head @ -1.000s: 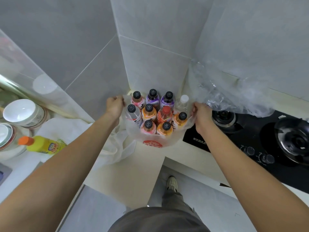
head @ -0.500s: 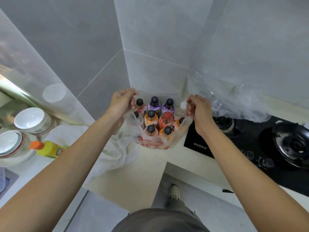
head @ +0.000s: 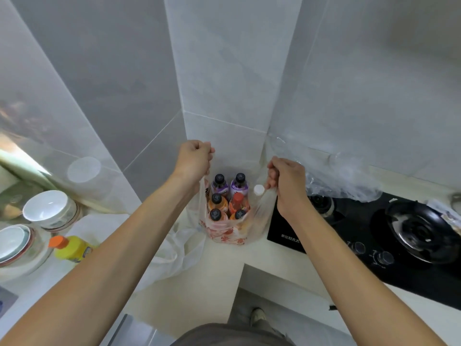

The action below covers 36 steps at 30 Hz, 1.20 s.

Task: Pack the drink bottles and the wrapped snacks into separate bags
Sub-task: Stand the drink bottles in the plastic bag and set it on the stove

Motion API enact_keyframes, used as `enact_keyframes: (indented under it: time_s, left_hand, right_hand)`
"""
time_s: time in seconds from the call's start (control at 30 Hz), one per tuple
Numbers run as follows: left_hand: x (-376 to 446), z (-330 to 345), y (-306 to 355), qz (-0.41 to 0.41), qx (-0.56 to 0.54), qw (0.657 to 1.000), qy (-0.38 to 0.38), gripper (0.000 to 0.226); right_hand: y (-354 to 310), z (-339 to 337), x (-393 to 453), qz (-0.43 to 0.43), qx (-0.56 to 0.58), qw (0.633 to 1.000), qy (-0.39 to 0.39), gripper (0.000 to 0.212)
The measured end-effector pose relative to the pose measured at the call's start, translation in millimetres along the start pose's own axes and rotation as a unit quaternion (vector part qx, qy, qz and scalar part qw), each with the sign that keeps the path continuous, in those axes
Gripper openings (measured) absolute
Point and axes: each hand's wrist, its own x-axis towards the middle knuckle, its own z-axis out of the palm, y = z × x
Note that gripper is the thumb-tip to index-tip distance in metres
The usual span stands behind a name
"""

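Bottles (head: pixel 229 196) upright in bag (head: pixel 224 233), caps up, left hand (head: pixel 193 159) and right hand (head: pixel 287 178) grip closed on handles

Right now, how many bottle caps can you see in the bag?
7. Two dark caps at the back, a white one at the right, a dark and a red in the middle, two dark in front. The left hand may hide more.

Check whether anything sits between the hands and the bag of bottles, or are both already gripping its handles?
Nothing stands between them. The left hand and right hand are each closed on a handle of the plastic bag, with the drink bottles inside between them.
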Motion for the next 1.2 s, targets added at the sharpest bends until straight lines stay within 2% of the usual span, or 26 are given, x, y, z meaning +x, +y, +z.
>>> enact_keyframes:
  time_s: [0.17,0.5,0.83,1.03,1.2]
  left_hand:
    - [-28.3,3.7,14.4,0.02,-0.017,0.999,-0.028,0.026]
    - [-93.4,64.1,68.0,0.064,-0.053,0.984,-0.157,0.025]
    - [-149.5,186.5,70.9,0.068,-0.05,0.977,-0.197,0.023]
    - [-170.1,286.7,83.5,0.069,-0.053,0.981,-0.172,0.024]
    - [-169.5,348.6,100.7,0.082,-0.027,0.979,-0.183,0.019]
  right_hand:
    - [-17.0,-7.0,-29.9,-0.026,0.017,0.999,0.026,0.032]
    - [-74.9,-72.9,-98.2,-0.119,0.024,0.989,0.085,0.031]
    - [-108.7,-198.4,-113.4,-0.133,0.042,0.984,0.113,0.03]
    - [-144.5,-299.1,-82.6,-0.139,0.001,0.987,0.086,0.026]
    - [-183.6,-344.6,-43.9,-0.145,-0.038,0.986,0.074,0.022]
